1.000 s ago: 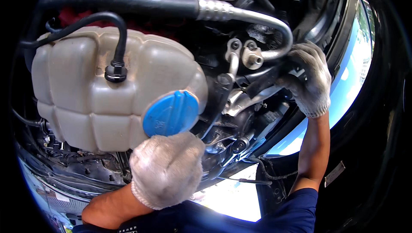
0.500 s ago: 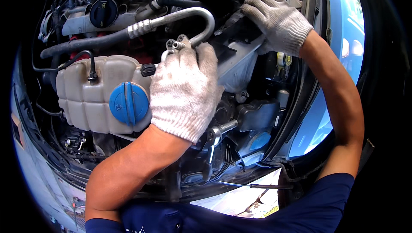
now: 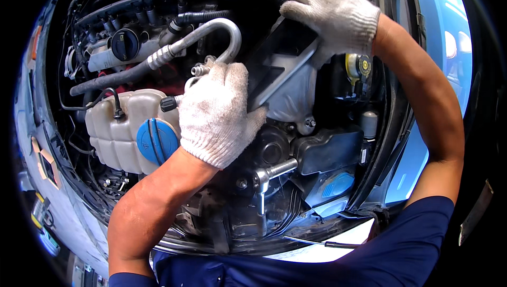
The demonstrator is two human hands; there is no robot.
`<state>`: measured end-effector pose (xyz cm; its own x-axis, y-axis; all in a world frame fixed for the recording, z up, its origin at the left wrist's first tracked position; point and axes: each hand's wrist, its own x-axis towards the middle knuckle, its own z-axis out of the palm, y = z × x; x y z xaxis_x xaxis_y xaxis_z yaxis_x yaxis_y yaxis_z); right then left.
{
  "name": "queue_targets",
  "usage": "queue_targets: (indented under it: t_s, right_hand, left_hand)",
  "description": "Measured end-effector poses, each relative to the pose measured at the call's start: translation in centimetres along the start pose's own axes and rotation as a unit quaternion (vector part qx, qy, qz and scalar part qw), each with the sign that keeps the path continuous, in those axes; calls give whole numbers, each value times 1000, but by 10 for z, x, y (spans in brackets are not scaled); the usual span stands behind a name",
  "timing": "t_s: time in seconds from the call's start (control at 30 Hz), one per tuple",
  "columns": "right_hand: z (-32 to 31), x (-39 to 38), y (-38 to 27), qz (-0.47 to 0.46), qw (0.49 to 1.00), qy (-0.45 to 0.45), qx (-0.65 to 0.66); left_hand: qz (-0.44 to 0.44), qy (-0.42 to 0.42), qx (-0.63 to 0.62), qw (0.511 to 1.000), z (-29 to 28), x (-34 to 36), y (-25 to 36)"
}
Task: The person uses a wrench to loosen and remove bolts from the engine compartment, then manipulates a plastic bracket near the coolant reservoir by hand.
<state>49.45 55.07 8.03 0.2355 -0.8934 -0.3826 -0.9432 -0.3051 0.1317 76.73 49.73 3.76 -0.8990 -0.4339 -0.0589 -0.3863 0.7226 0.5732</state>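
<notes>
My left hand (image 3: 214, 113), in a white knitted glove, has its fingers curled over the end of a bent silver pipe (image 3: 203, 29); its thumb sticks out to the right. Small metal fittings (image 3: 200, 69) show just above the knuckles. At the upper right my gloved right hand (image 3: 330, 12) closes on the upper end of a flat black part (image 3: 285, 41) with a pale straight edge. That part slants down toward my left hand, and its grip point is hidden under my fingers. Below the hands a ratchet wrench (image 3: 261, 181) with a socket extension rests among the engine parts.
Left of my left hand stands a beige coolant tank (image 3: 113, 128) with a blue cap (image 3: 157, 142). Behind it lies the engine with a black oil cap (image 3: 125, 44). A yellow-topped cap (image 3: 362, 65) sits below my right wrist. Light-blue bodywork (image 3: 443, 76) borders the right side.
The view has shifted. My right hand has moved up and left with the flat black part, which shows more between my hands. My left hand stays at the silver pipe.
</notes>
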Motion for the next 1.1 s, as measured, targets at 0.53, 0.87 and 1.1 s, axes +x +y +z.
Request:
queue_targets:
  t_s: [0.53,0.87,1.1]
  right_hand:
    - [22,-4,-3,-28,990,137,5]
    - [6,-9,8,-67,981,157,89]
    - [15,-8,5,-84,968,216,92]
  left_hand:
    - [58,33,-23,997,0,5,-11]
    - [27,42,58,997,-11,8,16]
    - [-16,-3,68,998,-7,31,27]
